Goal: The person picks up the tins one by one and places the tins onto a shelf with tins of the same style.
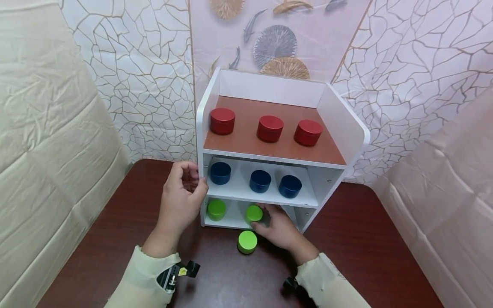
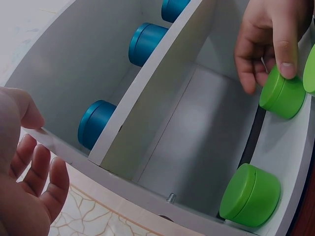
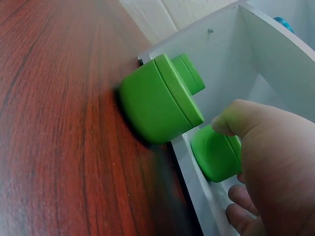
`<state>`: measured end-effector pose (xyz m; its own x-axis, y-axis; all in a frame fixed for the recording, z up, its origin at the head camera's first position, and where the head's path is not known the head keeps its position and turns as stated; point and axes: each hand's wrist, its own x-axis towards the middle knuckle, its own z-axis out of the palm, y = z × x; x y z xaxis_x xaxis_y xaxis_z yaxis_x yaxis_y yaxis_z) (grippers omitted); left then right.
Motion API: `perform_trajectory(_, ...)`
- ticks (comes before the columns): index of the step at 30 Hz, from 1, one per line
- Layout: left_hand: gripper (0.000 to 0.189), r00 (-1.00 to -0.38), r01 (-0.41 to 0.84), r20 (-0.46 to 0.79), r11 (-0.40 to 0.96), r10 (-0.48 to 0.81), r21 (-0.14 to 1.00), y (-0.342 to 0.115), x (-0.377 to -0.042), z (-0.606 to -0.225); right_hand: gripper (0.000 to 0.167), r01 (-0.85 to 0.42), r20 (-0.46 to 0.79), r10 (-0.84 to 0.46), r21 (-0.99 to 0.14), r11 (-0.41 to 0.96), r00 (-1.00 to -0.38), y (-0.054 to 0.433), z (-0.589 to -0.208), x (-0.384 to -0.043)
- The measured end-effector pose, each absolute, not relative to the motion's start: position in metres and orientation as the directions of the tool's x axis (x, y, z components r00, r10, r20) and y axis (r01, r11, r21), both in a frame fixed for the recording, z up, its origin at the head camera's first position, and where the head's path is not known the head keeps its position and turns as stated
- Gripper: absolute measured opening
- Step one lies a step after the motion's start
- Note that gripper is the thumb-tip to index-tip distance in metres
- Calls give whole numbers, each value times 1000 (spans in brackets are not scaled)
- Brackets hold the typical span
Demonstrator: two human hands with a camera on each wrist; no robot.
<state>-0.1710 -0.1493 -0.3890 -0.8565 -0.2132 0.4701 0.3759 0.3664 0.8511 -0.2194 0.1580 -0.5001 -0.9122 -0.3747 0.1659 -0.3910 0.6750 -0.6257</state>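
Observation:
My right hand (image 1: 278,226) reaches into the bottom level of a white shelf unit (image 1: 262,159). Its thumb and fingers hold a green round tin (image 1: 253,213) that sits near the front of that level. Another green tin (image 2: 250,195) sits at the left end of the same level. A third green tin (image 3: 156,101) stands on the table just in front of the unit. My left hand (image 1: 180,198) is at the unit's left side panel, thumb at its front edge. Its loosely bent fingers (image 2: 40,172) are outside the panel, with nothing in them.
Three blue tins (image 1: 260,181) stand in a row on the middle level. On the brown top level are three red tins (image 1: 270,128). The unit stands on a dark reddish-brown table (image 1: 354,252), with patterned cloth (image 1: 150,72) behind it.

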Motion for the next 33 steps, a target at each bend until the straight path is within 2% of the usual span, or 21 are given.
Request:
perform_trajectory(15, 33, -856, 377, 470, 362, -216, 853, -149, -170, -388, 65, -366, 162, -348, -644, 671, -923, 175, -495, -208)
perform_trajectory(22, 33, -860, 369, 462, 361, -217, 856, -149, -170, -388, 62, -393, 195, -352, -615, 684, -916, 183, -494, -204)
perform_trajectory(33, 33, -863, 366, 458, 363, -214, 857, -149, -170, -387, 57, -430, 217, -392, -663, 614, -894, 184, -492, -182)
